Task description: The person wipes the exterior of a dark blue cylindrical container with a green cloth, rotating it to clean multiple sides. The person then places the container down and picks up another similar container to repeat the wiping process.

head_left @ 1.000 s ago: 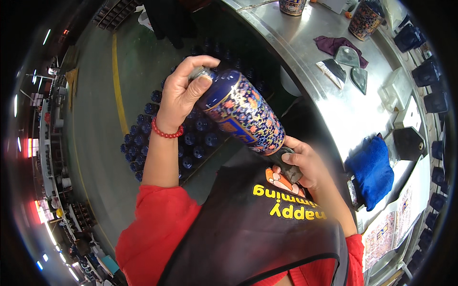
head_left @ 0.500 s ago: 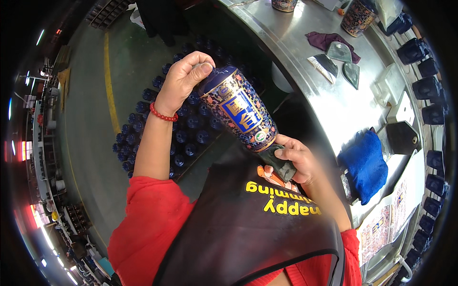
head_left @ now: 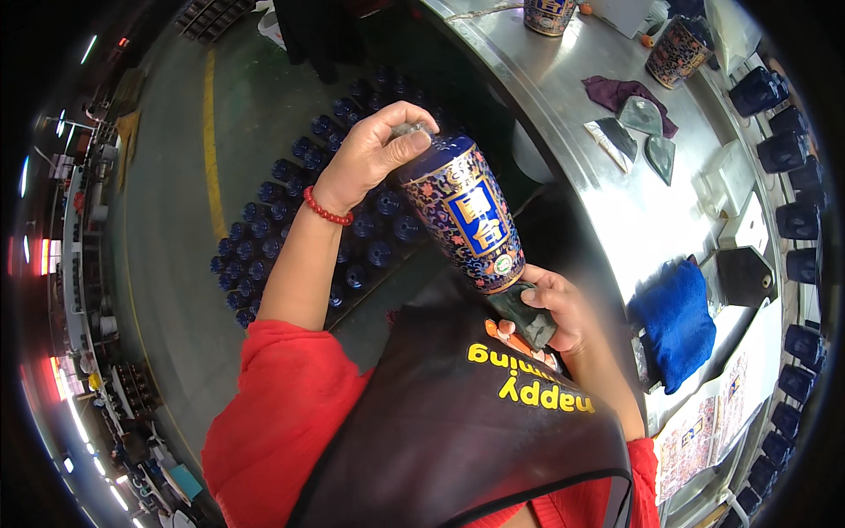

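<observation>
My left hand is closed round the neck of a dark blue bottle with a colourful floral wrap and a blue front panel edged in gold. The bottle is tilted, its neck toward the upper left and its base toward my right hand. Between the thumb and fingers of that hand is a dark grey-green scraper piece, its upper edge at the bottle's base. The bottle hangs in front of my dark apron. The neck is mostly hidden by my left fingers.
Many blue bottles stand on the floor beyond my left arm. On the metal bench at right lie a purple cloth, several scraper pieces, a blue towel and printed sheets. Decorated bottles stand farther back.
Both hands and the bottle have shifted slightly right and down in the picture. The bottle is turned a little, its front panel looking narrower. The whole view has shifted slightly as well.
</observation>
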